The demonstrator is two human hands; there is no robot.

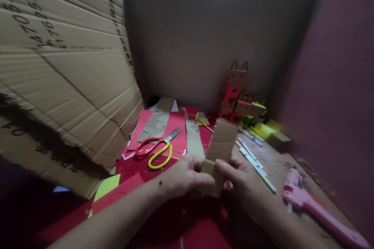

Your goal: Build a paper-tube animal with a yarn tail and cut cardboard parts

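A folded cardboard strip (pixel 223 138) is held up between my two hands, low in the middle of the head view. My left hand (pixel 189 177) pinches its lower left side, the thumb lying across the front. On the right edge, my right hand (pixel 238 173) grips the strip with its thumb on the front face; its other fingers are partly hidden behind. Just beyond my left hand lie scissors (pixel 168 140) with one red and one yellow handle, blades apart, on red paper (pixel 177 122). Another cardboard strip (pixel 194 136) rests flat behind the held one.
A big cardboard sheet (pixel 67 66) leans along the left. Small box figures with pointed ears (pixel 236 89) stand at the back right. Several white pens (pixel 254 161) and a pink glue gun (pixel 309 202) lie to the right. Yellow paper (pixel 108 186) lies at front left.
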